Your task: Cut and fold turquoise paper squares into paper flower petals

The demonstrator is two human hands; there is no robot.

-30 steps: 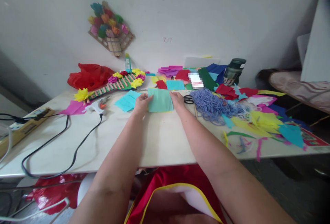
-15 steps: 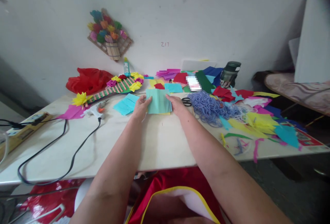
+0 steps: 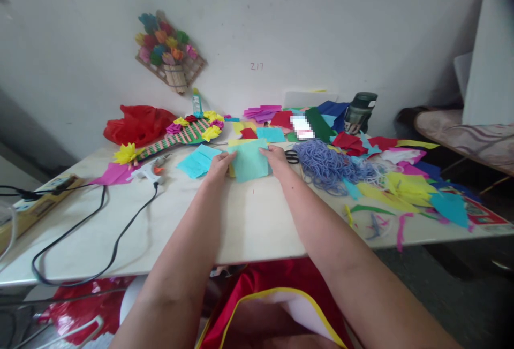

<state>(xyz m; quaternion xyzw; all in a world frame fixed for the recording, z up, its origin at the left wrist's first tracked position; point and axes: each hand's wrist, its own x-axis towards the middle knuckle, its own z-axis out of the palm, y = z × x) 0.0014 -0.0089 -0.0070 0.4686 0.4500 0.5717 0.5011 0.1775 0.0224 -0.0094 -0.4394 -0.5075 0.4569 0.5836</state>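
Mid-table, both hands pinch a teal paper sheet [image 3: 249, 160]: left hand [image 3: 219, 165] on its left edge, right hand [image 3: 277, 157] on its right, a yellow sheet [image 3: 232, 170] under it. Scissors [image 3: 292, 156] and blue yarn pile [image 3: 325, 159] just right; cyan squares [image 3: 198, 159] and glue gun [image 3: 155, 167] left, its cord [image 3: 100, 220] trailing off. White table [image 3: 249, 220] against a white wall. Finger contact probably thumbs on top; partly hidden.
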